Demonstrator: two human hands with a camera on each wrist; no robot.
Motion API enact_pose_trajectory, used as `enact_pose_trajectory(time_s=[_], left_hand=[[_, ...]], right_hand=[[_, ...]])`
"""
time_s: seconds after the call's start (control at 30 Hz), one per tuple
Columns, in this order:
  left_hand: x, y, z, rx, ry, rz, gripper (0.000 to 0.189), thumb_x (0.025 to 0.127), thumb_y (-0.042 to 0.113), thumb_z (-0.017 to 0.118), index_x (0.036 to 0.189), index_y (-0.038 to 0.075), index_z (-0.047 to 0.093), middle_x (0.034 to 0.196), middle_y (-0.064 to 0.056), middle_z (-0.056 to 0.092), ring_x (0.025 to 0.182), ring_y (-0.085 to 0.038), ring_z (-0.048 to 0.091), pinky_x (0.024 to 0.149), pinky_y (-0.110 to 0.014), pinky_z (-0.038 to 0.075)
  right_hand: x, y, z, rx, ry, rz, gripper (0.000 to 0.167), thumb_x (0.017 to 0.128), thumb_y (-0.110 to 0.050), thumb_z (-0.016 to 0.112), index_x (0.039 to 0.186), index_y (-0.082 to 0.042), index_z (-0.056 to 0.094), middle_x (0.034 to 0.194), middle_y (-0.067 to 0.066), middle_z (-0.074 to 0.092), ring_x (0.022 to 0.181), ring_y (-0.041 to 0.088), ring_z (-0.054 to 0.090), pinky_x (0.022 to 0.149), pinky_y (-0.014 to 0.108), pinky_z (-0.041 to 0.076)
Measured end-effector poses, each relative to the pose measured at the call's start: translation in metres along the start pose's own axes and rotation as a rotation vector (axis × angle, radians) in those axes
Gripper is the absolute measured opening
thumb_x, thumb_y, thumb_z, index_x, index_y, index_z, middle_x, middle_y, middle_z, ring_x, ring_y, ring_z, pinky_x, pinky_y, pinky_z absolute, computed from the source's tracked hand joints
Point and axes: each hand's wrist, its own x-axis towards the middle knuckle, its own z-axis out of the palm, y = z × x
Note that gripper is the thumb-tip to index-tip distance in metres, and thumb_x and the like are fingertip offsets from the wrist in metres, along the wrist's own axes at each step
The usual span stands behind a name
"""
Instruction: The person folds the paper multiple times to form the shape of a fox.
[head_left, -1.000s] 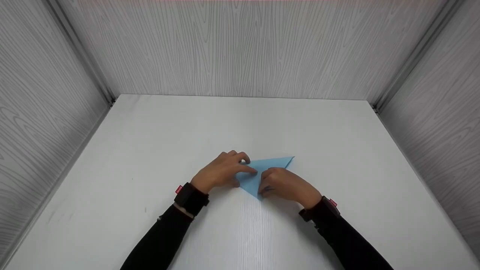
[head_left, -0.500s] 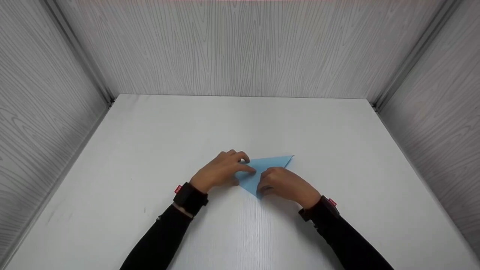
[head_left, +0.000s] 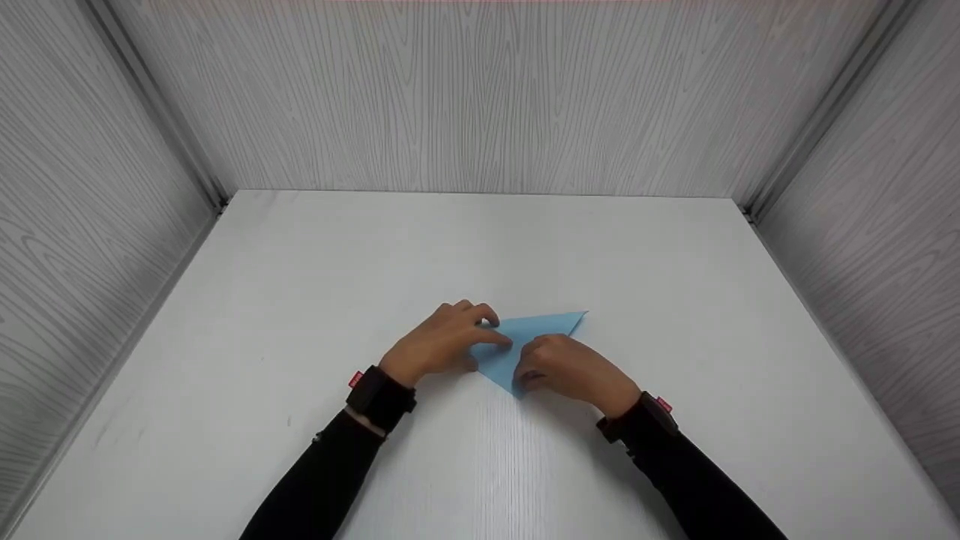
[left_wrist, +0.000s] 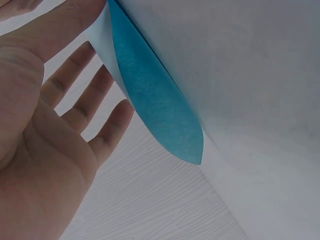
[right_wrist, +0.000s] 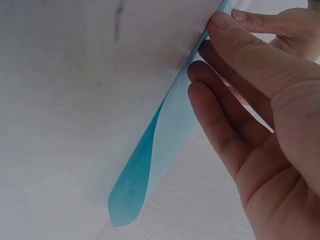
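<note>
A light blue sheet of paper (head_left: 540, 325), folded into a triangle, lies at the middle of the table with one corner pointing toward the person. My left hand (head_left: 444, 341) rests on its left part, fingers spread, thumb lying across the paper. On the near corner, my right hand (head_left: 574, 371) has its fingers bent in, thumb and fingertips together at the paper's edge. In the left wrist view, the paper (left_wrist: 155, 100) gapes open between its layers beside the fingertips. The right wrist view shows the folded paper (right_wrist: 131, 185) likewise parted at its far end, the thumb on its edge.
The white table (head_left: 360, 255) is bounded by a wood-grain back panel (head_left: 480, 97) and side panels (head_left: 82, 187). Both wrists carry black straps with red tags, such as the left strap (head_left: 381, 397).
The hands and paper stay almost in place. The right fingertips have shifted very slightly at the paper's near corner.
</note>
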Motion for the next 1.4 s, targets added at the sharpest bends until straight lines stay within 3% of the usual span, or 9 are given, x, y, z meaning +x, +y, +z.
enact_pose_trajectory(time_s=[0.5,0.8,1.4], left_hand=[[-0.0002,0.0015,-0.0021,-0.022,-0.013,-0.018,0.056,0.081,0.006,0.093,0.13,0.028,0.077,0.131,-0.006,0.066,0.11,-0.03,0.064,0.092,-0.045,0.051],[0.0,0.0011,-0.0014,-0.01,0.055,0.034,0.054,0.079,0.003,0.093,0.126,0.026,0.079,0.127,-0.008,0.067,0.104,-0.03,0.066,0.087,-0.042,0.052],[0.0006,0.0011,-0.0014,-0.01,0.011,0.011,0.054,0.082,0.004,0.092,0.129,0.026,0.077,0.13,-0.007,0.065,0.108,-0.03,0.064,0.091,-0.043,0.052]], right_hand=[[0.0012,-0.0027,-0.0022,-0.015,0.002,0.001,0.017,0.083,-0.009,0.09,0.099,-0.012,0.087,0.091,0.001,0.081,0.086,0.01,0.072,0.079,0.025,0.059],[-0.0004,-0.0024,-0.0013,-0.059,0.017,-0.023,0.014,0.083,-0.009,0.091,0.094,-0.015,0.086,0.085,-0.002,0.079,0.079,0.008,0.066,0.076,0.023,0.056],[-0.0008,-0.0007,-0.0019,-0.044,-0.005,-0.005,0.016,0.082,-0.009,0.091,0.096,-0.015,0.087,0.089,-0.004,0.081,0.077,0.002,0.063,0.076,0.02,0.055]])
